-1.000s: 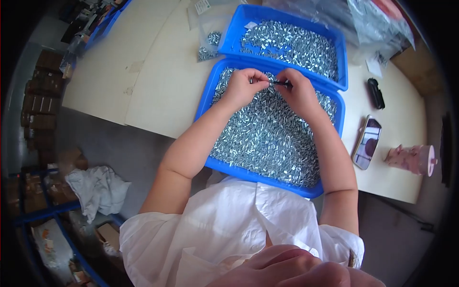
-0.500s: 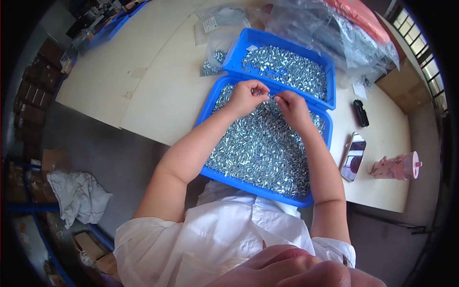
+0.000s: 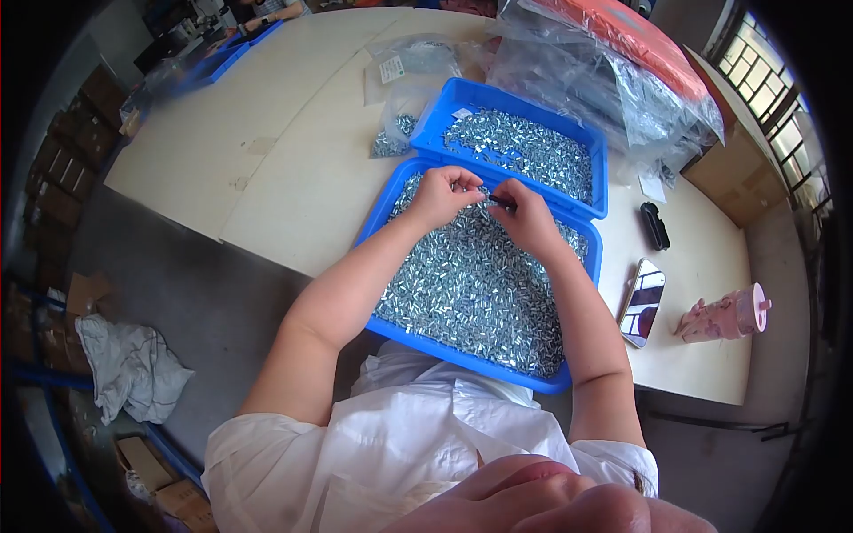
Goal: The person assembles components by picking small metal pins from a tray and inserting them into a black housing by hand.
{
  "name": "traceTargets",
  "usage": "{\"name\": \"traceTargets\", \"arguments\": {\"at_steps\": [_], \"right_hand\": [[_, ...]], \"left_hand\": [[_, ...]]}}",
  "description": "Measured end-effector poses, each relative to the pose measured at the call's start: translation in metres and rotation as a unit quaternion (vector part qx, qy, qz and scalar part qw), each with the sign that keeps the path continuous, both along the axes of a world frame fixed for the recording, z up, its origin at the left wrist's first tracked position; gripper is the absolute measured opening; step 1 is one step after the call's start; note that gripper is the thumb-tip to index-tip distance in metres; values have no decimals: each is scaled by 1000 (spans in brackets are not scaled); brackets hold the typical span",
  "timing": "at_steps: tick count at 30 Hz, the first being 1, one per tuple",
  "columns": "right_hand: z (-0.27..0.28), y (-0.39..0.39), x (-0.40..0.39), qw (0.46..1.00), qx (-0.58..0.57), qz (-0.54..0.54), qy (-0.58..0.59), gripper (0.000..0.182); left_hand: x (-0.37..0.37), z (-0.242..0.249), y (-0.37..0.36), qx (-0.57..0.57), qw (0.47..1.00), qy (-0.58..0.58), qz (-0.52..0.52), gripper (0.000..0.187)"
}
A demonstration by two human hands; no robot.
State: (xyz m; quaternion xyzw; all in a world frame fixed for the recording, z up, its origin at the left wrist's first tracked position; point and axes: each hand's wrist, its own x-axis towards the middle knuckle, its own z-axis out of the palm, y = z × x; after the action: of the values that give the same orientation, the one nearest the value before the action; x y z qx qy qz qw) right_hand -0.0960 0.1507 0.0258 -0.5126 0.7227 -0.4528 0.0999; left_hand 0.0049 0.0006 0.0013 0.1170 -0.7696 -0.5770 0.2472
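Both hands meet over the far part of a large blue tray (image 3: 378,209) filled with small silvery metal pieces (image 3: 471,284). My left hand (image 3: 442,197) is pinched at the fingertips near a tiny piece, too small to make out clearly. My right hand (image 3: 526,216) grips a thin dark object (image 3: 503,202) whose tip points toward the left fingertips. Just beyond, a second blue tray (image 3: 601,178) holds more of the same metal pieces. A clear plastic bag (image 3: 394,133) with metal pieces lies left of it.
On the right lie a black case (image 3: 655,226), a phone (image 3: 642,302) and a pink cup (image 3: 724,315). Plastic bags and an orange-red bundle (image 3: 631,40) fill the far right. Another person's arm (image 3: 283,13) shows at the far left, by a blue tray (image 3: 222,64).
The view has shifted slightly. The dark object in my right hand now shows clearly between the fingers. My hands remain close together over the tray.
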Motion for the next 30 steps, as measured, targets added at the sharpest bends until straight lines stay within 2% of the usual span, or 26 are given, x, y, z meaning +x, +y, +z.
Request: {"name": "traceTargets", "arguments": {"at_steps": [3, 6, 10, 12, 19, 24, 25, 30], "right_hand": [[0, 1, 1, 996, 52, -36, 68, 15], [-5, -1, 0, 992, 23, -35, 121, 15], [-7, -1, -1, 992, -24, -24, 122, 14], [-1, 0, 0, 993, -32, -18, 108, 14], [-7, -1, 1, 993, -14, -54, 101, 12], [-4, -2, 2, 994, -11, -58, 96, 13], [-4, -2, 2, 994, -1, -53, 100, 13], [-6, -2, -2, 991, 16, -59, 116, 14]], "left_hand": [[3, 2, 3, -9, 1000, 4, -11, 19], [3, 4, 4, -2, 1000, 3, -9, 19], [1, 2, 7, 26, 1000, 1, -15, 16], [1, 1, 2, -44, 992, -121, 5, 18], [0, -1, 11, -64, 998, 5, -10, 21], [-1, 1, 9, 5, 1000, -11, 1, 17], [1, 0, 7, -18, 998, -58, -12, 15], [1, 3, 10, -8, 999, -28, -24, 8]]}}
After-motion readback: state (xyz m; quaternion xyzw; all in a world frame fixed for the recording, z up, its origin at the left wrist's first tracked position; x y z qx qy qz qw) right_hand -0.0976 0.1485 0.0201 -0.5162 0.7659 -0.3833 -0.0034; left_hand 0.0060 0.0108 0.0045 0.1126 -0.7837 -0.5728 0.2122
